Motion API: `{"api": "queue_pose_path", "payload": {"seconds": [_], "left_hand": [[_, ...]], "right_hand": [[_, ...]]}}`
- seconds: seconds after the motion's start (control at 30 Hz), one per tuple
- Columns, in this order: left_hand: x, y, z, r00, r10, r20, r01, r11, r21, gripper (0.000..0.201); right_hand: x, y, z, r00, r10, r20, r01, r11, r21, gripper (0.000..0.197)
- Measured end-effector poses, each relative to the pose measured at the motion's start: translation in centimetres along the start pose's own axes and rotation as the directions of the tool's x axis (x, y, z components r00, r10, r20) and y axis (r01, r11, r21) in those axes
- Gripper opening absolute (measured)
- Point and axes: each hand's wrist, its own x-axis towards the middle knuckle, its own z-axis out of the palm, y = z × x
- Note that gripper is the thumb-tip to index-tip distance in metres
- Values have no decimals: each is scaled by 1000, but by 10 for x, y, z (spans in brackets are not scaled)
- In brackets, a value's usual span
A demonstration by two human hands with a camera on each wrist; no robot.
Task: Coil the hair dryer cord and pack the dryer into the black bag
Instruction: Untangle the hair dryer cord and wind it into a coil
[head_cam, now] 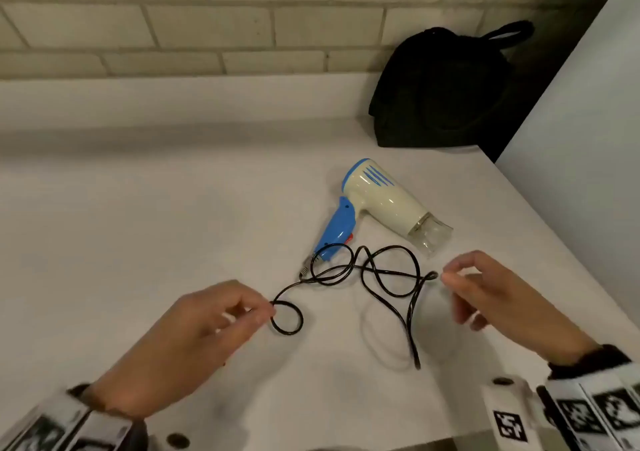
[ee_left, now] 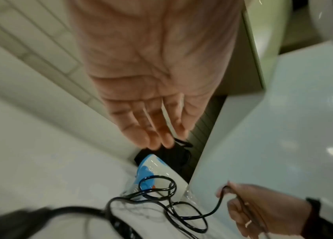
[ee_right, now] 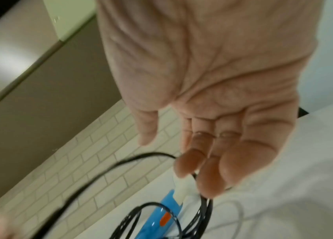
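The hair dryer [head_cam: 375, 204], cream with a blue handle and a clear nozzle, lies on its side on the white counter [head_cam: 138, 208]. Its black cord [head_cam: 367, 270] sprawls in loose tangled loops in front of the handle. My left hand [head_cam: 268, 310] pinches the cord at a small loop on the left. My right hand [head_cam: 445, 275] pinches a bend of the cord at the right, seen too in the right wrist view [ee_right: 192, 169]. The cord's free end trails toward me between the hands. The black bag [head_cam: 443, 90] stands slumped at the back right corner, behind the dryer.
A white panel [head_cam: 571, 138] rises along the counter's right side, next to the bag. A pale tiled wall [head_cam: 173, 27] runs across the back. The counter's front edge lies just below my wrists.
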Motion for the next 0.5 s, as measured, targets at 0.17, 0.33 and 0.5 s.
{"api": "queue_pose_path", "payload": {"seconds": [0.17, 0.33, 0.5], "left_hand": [[94, 10, 15, 993, 39, -115, -34, 998, 44, 14], [154, 5, 44, 994, -99, -51, 104, 988, 117, 40], [173, 7, 50, 991, -121, 56, 109, 978, 176, 57]], "right_hand": [[29, -8, 38, 988, 28, 151, -23, 999, -40, 30], [32, -3, 45, 984, -137, 111, 137, 991, 13, 11], [19, -5, 17, 930, -328, 164, 230, 870, 436, 38]]}}
